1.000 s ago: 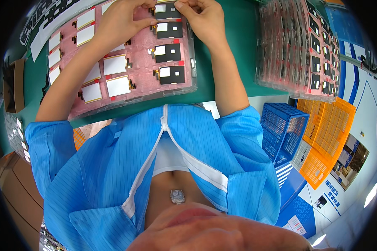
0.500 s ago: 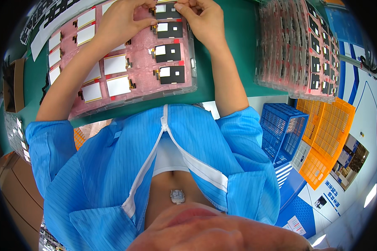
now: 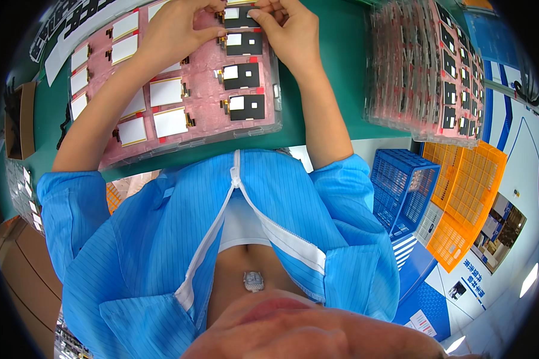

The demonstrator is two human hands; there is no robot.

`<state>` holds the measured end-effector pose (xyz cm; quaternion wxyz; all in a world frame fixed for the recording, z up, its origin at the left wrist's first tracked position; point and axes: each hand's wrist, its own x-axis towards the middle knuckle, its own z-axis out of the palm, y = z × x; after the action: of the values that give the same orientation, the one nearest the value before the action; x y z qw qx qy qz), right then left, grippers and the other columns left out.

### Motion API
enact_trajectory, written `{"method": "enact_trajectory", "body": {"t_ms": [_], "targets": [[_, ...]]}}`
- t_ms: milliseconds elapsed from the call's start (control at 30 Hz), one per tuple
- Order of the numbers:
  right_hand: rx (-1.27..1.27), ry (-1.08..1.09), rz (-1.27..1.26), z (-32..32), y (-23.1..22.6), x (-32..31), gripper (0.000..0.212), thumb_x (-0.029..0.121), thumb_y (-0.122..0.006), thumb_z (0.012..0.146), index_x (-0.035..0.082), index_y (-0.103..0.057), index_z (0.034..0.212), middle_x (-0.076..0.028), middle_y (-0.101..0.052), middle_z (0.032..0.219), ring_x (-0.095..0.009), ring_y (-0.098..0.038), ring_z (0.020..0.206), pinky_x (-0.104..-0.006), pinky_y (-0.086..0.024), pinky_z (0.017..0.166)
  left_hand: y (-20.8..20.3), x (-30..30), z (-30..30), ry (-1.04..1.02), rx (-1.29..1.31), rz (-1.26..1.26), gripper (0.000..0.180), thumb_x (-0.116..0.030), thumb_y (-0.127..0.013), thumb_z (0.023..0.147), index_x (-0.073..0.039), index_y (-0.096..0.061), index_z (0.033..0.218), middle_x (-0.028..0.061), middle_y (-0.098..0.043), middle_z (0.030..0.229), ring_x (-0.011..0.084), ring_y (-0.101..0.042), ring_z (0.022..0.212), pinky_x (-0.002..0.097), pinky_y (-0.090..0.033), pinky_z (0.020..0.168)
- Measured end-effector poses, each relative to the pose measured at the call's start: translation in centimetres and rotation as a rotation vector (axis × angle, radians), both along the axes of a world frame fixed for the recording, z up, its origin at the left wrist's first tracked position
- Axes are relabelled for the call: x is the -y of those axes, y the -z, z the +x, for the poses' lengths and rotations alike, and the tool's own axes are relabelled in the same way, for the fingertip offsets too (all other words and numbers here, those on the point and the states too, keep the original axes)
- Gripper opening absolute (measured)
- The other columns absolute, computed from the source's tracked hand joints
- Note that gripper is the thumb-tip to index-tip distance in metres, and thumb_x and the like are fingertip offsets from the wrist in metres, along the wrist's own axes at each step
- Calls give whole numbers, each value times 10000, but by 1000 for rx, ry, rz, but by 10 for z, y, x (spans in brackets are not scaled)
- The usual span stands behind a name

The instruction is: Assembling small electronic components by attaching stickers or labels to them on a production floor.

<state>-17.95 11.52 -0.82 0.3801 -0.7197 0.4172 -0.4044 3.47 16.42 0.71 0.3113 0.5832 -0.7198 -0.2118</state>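
A clear plastic tray (image 3: 206, 130) lined with pink foam holds small flat panels in columns. White-faced panels (image 3: 165, 93) with short ribbon tails fill the left and middle columns; black panels (image 3: 244, 76), each with a white patch, stand in the right column. At the far end of that column, my left hand (image 3: 179, 30) has its thumb and curled fingers about the ribbon side of the topmost black panel (image 3: 239, 18). My right hand (image 3: 293, 36) is closed at that panel's right edge, thumb on its black face. Some fingertips are cut off by the upper edge.
To the right on the green table (image 3: 332, 84) rises a tall stack of similar filled trays (image 3: 401, 72). A blue crate (image 3: 404, 185) and orange crates (image 3: 467, 191) stand beyond the table's right side. A cardboard box (image 3: 27, 119) is at the left; black cut-out strips (image 3: 66, 27) lie far left.
My right hand has shifted slightly left and its thumb is a little lower on the black panel. My left hand stays almost in place.
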Motion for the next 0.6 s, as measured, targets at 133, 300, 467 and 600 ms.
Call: {"method": "enact_trajectory", "body": {"t_ms": [133,300,467,600], "targets": [[-42,80,-178,3,-10,-6,208,68,-795,836,27,-661,990,-79,-647,795,-213,-620,678,-327,-507,628,-4,-1,-4,-13,39,-4,389,-76,-867,695,-21,-702,1043,128,-666,1017,304,-662,900,376,-538,803],[-215,72,-186,-2,-13,-2,219,109,-814,789,86,-711,981,-111,-620,895,-309,-630,823,-413,-528,712,15,16,-9,433,-875,-494,416,-155,-909,669,-29,-716,1015,144,-680,987,319,-673,892,393,-547,803],[-161,50,-236,-8,-2,6,152,210,-822,818,105,-751,901,-88,-612,868,-278,-640,744,-390,-520,667,-10,4,-6,70,37,-67,369,-148,-825,768,-50,-684,1094,94,-662,1111,316,-660,1030,389,-523,911],[-295,-7,-393,-6,-11,19,135,184,-796,867,65,-765,924,-91,-670,829,-232,-642,699,-337,-512,632,-12,-2,-1,28,75,58,402,-160,-829,769,-73,-677,1131,81,-648,1150,299,-658,1053,407,-529,915]]}}
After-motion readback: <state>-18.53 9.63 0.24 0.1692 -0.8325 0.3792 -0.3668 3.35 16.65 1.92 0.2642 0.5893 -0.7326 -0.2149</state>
